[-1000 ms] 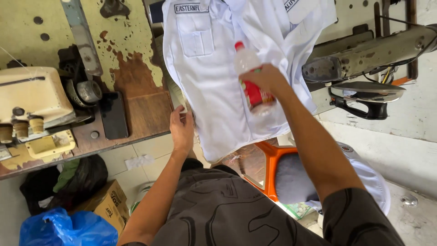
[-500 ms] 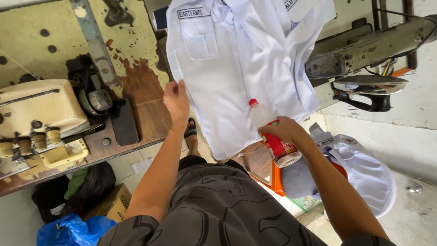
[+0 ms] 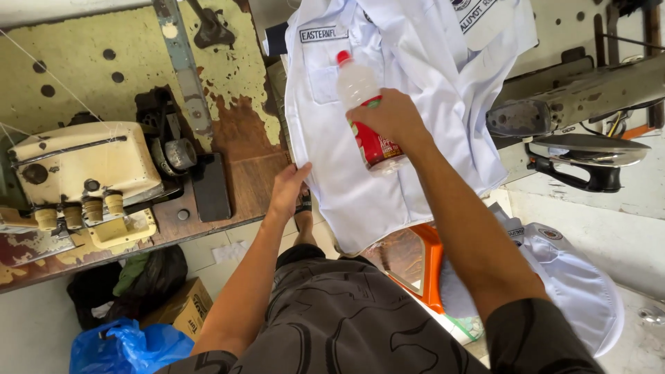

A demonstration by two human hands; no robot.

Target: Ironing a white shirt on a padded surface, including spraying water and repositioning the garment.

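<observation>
Seen from the head camera, a seated person works at a worn sewing table whose paint has flaked to bare wood. The right hand is wrapped around a clear plastic bottle with a red cap and a red label, fingers curled fully about its middle. The bottle is held above a white shirt, tilted so that its long axis runs from the cap at upper left down to the base at lower right, and the cap end points away from the person toward the shirt's chest pocket. The left hand is at the shirt's left edge, fingers and thumb nearly closed in a pinch on the fabric just where it meets the table's edge. The shirt hangs spread between the two hands and drapes down toward the person's lap; the bottle lies up and to the right of the left hand, with the right hand plainly the nearer. A cream sewing machine stands on the table at left, and a dark phone lies flat beside it. A flat iron rests at right, an orange stool and another white garment below it. A blue plastic bag and a cardboard box sit on the floor at lower left.
</observation>
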